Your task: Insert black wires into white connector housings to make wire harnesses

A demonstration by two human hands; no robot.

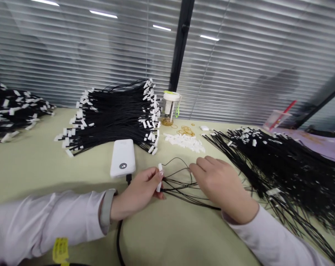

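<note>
In the middle of the head view, my left hand pinches a slim white connector between thumb and fingers. Several thin black wires run from the connector toward the right. My right hand is closed, its fingertips drawn together at a looping black wire near the connector's top end. The rest of the wires pass beneath this hand, and the undersides of its fingers are hidden. Close behind both hands lies a pile of small white connector housings.
A white power bank with a black cable stands left of my hands. Behind it lie stacked black wire bundles with white ends. Loose black wires spread across the right. Rubber bands and a lidded cup sit near the blinds.
</note>
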